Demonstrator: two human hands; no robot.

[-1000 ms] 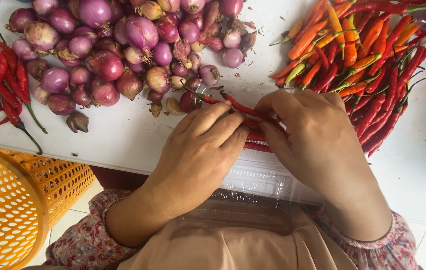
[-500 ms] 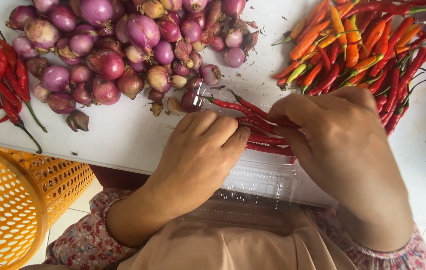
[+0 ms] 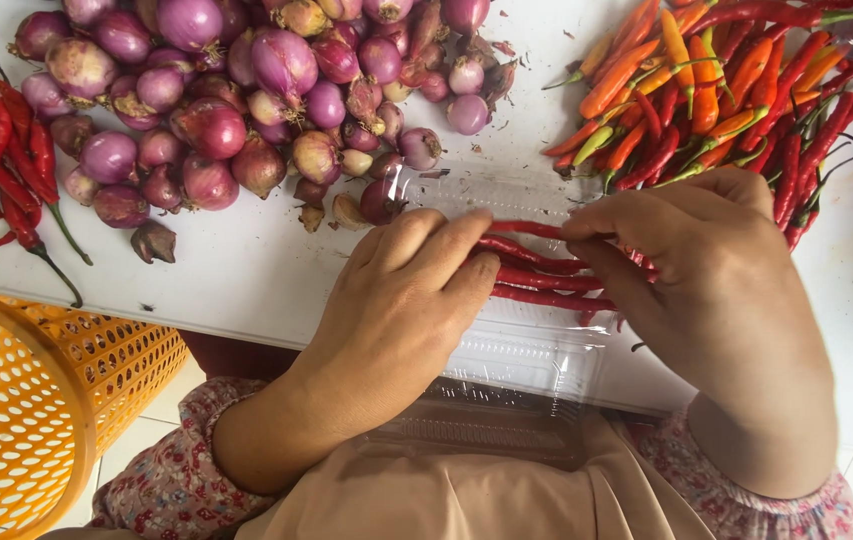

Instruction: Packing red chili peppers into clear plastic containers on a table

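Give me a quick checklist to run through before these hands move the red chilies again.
1. Left hand on the red chilies: ok, fingers rest on their ends.
2. Right hand gripping the bunch: ok, fingers pinch the other end.
3. Clear plastic container under the chilies: ok, open lid lies flat on the white table.
4. Chilies lined up: ok, roughly parallel.
5. Container fully on the table: not ok, its near half hangs over the edge.
6. Shallots clear of the container: not ok, some touch its far edge.

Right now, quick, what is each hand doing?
Left hand: closed on the bunch of red chillies.
Right hand: closed on the same bunch, over the clear plastic box.
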